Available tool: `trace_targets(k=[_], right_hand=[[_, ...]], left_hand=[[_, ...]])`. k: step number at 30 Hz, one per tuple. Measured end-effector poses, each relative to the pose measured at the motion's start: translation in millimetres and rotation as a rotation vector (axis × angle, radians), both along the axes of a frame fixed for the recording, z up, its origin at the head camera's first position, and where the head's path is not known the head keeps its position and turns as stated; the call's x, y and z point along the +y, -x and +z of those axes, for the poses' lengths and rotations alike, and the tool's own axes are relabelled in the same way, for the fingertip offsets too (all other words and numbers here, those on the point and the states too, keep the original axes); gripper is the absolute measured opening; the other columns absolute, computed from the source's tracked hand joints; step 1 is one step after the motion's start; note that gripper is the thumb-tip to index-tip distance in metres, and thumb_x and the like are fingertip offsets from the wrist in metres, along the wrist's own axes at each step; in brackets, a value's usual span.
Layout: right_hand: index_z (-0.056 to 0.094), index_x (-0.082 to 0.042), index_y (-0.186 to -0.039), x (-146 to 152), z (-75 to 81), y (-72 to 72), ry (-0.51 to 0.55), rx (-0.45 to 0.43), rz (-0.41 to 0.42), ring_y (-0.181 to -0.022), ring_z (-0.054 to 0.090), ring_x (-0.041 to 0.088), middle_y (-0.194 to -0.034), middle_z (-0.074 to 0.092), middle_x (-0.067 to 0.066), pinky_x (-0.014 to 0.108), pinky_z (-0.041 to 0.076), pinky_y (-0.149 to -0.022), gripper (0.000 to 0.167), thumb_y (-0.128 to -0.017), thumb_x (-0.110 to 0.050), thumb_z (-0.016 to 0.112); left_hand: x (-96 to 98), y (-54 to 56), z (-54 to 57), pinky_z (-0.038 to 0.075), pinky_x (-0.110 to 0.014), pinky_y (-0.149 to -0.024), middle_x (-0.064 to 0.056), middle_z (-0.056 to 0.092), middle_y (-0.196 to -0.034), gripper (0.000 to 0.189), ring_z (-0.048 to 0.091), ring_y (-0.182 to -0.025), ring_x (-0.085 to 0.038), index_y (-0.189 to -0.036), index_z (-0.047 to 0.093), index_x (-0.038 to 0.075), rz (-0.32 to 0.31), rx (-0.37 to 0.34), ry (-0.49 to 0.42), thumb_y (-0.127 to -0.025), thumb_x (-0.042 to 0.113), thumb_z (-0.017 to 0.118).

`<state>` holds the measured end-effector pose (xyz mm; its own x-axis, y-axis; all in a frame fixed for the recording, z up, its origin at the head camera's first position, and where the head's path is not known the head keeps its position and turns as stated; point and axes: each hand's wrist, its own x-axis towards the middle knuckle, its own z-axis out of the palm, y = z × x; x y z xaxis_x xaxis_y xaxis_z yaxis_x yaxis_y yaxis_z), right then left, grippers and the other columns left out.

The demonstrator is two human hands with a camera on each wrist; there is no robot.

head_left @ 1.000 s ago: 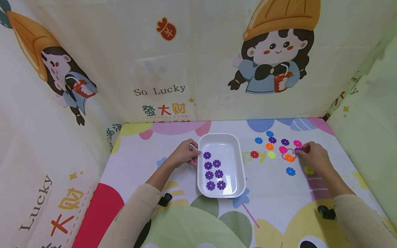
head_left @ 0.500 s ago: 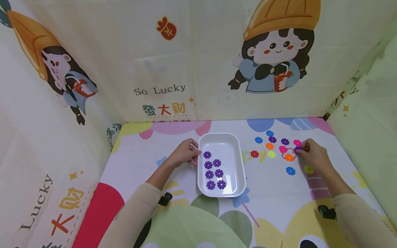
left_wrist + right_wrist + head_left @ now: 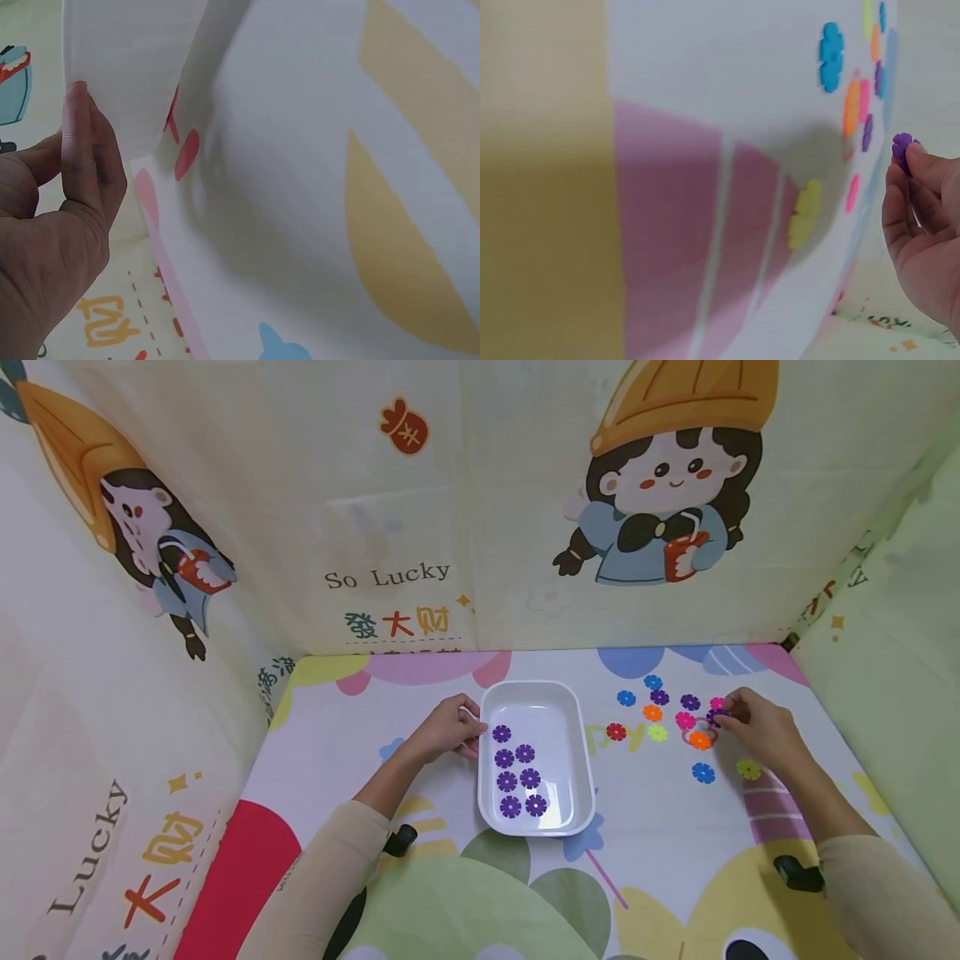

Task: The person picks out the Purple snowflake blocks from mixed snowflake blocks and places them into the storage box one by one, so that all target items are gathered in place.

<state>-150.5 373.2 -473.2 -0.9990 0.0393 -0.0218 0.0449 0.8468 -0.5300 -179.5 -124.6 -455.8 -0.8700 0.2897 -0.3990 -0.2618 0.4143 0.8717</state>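
My left hand [image 3: 450, 728] grips the left rim of a white rectangular plastic tray [image 3: 567, 760]. In the left wrist view, the fingers [image 3: 79, 150] lie against the tray's outer wall [image 3: 135, 75]. Several purple interlocking snowflake discs lie flat along the tray's left side, among them one purple disc [image 3: 501, 733] at the top. Over at the right, my right hand [image 3: 761, 727] pinches a purple snowflake disc [image 3: 903, 150] between thumb and fingertips. It is raised off the tabletop, above the loose discs.
Loose snowflake discs lie right of the tray: a red disc [image 3: 616, 732], a blue disc [image 3: 702, 772], an orange disc [image 3: 701, 741], a yellow-green disc [image 3: 748, 769] and several others. A printed cloth wall [image 3: 510, 610] stands behind the patterned tabletop [image 3: 645, 835].
My right hand has lifted the purple disc slightly up and to the left from among the loose discs. The left hand stays at the tray's rim.
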Motion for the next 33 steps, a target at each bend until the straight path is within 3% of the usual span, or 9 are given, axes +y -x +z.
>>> trace_targets(k=[9,15,23,33], right_hand=[[0.057,-0.004,-0.115,-26,21.9,3.4,0.04,0.002,0.1,-0.091,0.062,0.031,-0.101,0.067,0.017,0.008,0.052,-0.062,0.024,-0.098,-0.013,0.071],[0.058,-0.008,-0.115,-44,30.1,4.7,0.06,0.018,0.192,-0.095,0.066,0.032,-0.104,0.071,0.016,0.007,0.055,-0.067,0.021,-0.098,-0.011,0.071],[0.063,-0.011,-0.106,-72,39.9,4.6,0.085,0.09,0.362,-0.09,0.068,0.025,-0.099,0.074,0.006,0.011,0.058,-0.07,0.018,-0.093,-0.006,0.076],[0.066,-0.014,-0.105,-114,50.5,1.6,0.106,0.081,0.473,-0.09,0.067,0.017,-0.096,0.073,-0.001,0.015,0.06,-0.073,0.018,-0.092,-0.007,0.077]], left_hand=[[0.7,0.0,0.3,0.068,-0.048,-0.07,-0.014,0.067,-0.088,0.027,0.069,-0.063,-0.018,-0.122,0.052,-0.001,0.007,0.005,0.016,-0.1,0.007,0.066],[0.8,-0.6,1.6,0.067,-0.051,-0.073,-0.015,0.068,-0.089,0.028,0.07,-0.064,-0.019,-0.123,0.052,0.0,0.004,-0.004,0.024,-0.1,0.008,0.066],[1.4,-1.7,2.6,0.068,-0.046,-0.069,-0.014,0.068,-0.088,0.026,0.069,-0.063,-0.018,-0.121,0.051,0.0,0.002,0.005,0.015,-0.1,0.006,0.066],[1.4,-2.2,3.2,0.068,-0.045,-0.068,-0.021,0.069,-0.096,0.028,0.069,-0.062,-0.018,-0.122,0.051,0.0,0.004,0.003,0.019,-0.1,0.007,0.067]])
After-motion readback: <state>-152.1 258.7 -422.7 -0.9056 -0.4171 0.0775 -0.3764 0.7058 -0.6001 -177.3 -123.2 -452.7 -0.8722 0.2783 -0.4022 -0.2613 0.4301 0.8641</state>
